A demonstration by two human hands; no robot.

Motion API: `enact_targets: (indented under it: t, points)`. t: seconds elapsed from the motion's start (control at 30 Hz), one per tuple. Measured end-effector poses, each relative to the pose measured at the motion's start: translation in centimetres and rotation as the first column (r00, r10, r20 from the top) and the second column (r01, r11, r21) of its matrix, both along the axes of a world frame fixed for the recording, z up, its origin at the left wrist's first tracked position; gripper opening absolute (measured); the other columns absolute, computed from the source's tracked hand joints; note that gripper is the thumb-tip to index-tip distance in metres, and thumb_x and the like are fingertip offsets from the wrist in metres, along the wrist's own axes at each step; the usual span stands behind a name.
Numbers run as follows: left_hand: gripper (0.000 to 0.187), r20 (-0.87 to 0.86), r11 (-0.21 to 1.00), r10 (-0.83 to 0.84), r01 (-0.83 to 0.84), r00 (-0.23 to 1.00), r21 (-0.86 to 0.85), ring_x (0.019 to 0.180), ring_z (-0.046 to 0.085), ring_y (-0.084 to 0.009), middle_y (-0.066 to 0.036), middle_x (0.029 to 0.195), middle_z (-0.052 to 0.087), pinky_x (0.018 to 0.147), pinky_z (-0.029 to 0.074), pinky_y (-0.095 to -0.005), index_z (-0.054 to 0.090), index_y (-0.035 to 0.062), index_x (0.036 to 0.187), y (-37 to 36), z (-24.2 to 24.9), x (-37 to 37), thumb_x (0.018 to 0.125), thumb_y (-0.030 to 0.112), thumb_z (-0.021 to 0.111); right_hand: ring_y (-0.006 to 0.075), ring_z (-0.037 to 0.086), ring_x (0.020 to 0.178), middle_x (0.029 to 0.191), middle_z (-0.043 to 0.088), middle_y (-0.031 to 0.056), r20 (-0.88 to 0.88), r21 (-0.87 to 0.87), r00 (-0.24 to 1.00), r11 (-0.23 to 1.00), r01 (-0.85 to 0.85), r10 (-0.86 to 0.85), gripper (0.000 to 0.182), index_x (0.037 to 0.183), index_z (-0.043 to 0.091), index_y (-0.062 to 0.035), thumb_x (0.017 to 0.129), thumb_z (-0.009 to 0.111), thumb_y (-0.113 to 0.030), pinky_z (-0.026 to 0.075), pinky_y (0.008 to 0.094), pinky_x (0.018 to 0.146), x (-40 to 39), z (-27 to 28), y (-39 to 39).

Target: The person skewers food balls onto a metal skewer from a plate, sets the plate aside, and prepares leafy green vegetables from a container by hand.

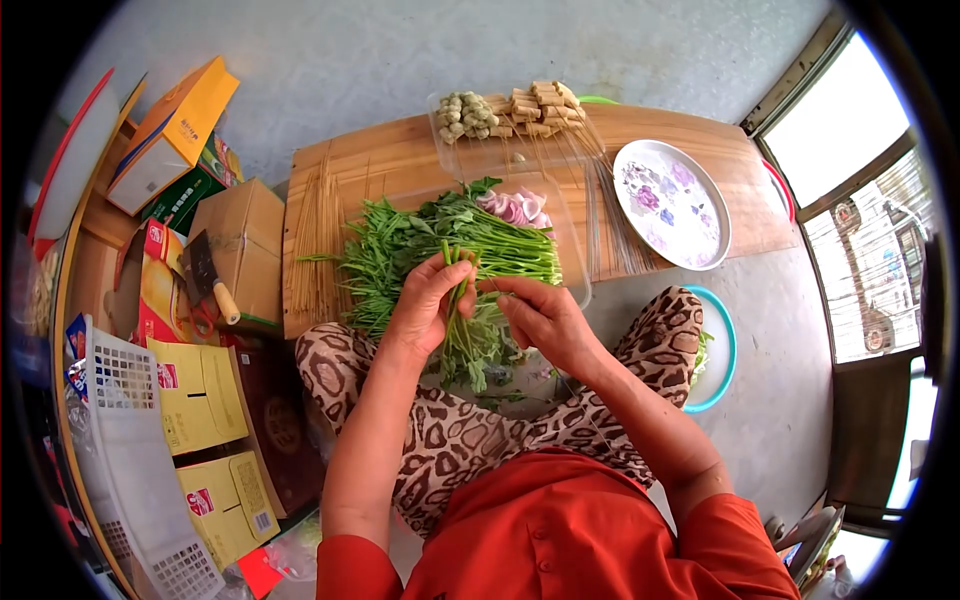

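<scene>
My left hand (428, 300) is closed around a small bunch of leafy greens (466, 352), stems up and leaves hanging down. Close to its right, my right hand (542, 314) pinches a thin skewer (486, 291), whose tip is right at the stems. Behind both hands lies a big heap of leafy greens (400, 240) with long green stems, in a clear plastic tray (582, 285). Sliced pink onion (517, 207) sits at the heap's back right.
Bamboo skewers (312, 235) lie on the wooden table (740, 225)'s left. At the back, another clear tray (470, 160) holds skewered rolls (545, 108) and greenish balls (465, 117). A floral plate (672, 205) is right; a blue-rimmed basin (731, 350) stands below. A cleaver (205, 270) rests among boxes left.
</scene>
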State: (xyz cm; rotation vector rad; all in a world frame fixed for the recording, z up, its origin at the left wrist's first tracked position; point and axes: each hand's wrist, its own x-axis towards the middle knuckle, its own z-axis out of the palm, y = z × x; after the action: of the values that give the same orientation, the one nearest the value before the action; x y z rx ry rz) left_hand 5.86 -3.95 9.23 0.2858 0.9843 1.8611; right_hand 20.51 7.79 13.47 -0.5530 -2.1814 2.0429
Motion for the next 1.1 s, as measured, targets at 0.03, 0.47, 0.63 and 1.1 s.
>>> enact_targets:
  t: [0.03,0.47,0.63,1.1]
  points:
    - [0.020,-0.002,1.000,-0.001,0.001,1.000,0.003,0.055,0.054,-0.0109,-0.001,0.075,0.058,0.049,0.043,-0.0267,0.060,0.0042,0.098,0.0,-0.1,0.0,0.085,0.017,0.066,0.0063,0.043,0.050,0.057,0.046,-0.0002,-0.004,-0.007,1.000,1.000,0.003,-0.003,0.029,0.118,0.056,0.0016,0.094,0.048,-0.013,0.036,0.0246,0.046,0.0,-0.1,0.0]
    - [0.019,0.013,1.000,0.005,-0.004,1.000,-0.011,0.054,0.053,-0.0101,-0.001,0.073,0.058,0.049,0.043,-0.0257,0.061,0.0041,0.097,0.3,-0.1,0.1,0.084,0.017,0.066,0.0061,0.043,0.050,0.057,0.048,-0.0001,-0.001,-0.024,1.000,1.000,0.011,-0.011,0.029,0.119,0.056,0.0009,0.094,0.049,-0.012,0.036,0.0241,0.047,0.0,-0.2,0.1]
    - [0.018,0.015,1.000,0.008,-0.008,1.000,-0.002,0.054,0.053,-0.0101,-0.001,0.073,0.058,0.049,0.043,-0.0256,0.061,0.0040,0.097,0.3,-0.1,0.1,0.084,0.017,0.065,0.0061,0.043,0.049,0.057,0.047,-0.0001,-0.004,-0.018,1.000,1.000,0.012,-0.012,0.029,0.119,0.056,0.0004,0.094,0.048,-0.012,0.036,0.0240,0.046,0.0,-0.2,0.0]
    - [0.020,0.010,0.999,0.034,-0.034,0.999,0.020,0.057,0.052,-0.0113,-0.002,0.083,0.059,0.050,0.041,-0.0275,0.060,0.0059,0.099,-0.2,-1.0,-0.9,0.086,0.021,0.063,0.0048,0.046,0.049,0.063,0.056,0.0000,-0.271,-0.173,0.903,0.940,0.294,-0.332,0.018,0.100,0.060,-0.0061,0.095,0.051,-0.021,0.036,0.0186,0.045,0.4,2.4,1.7]
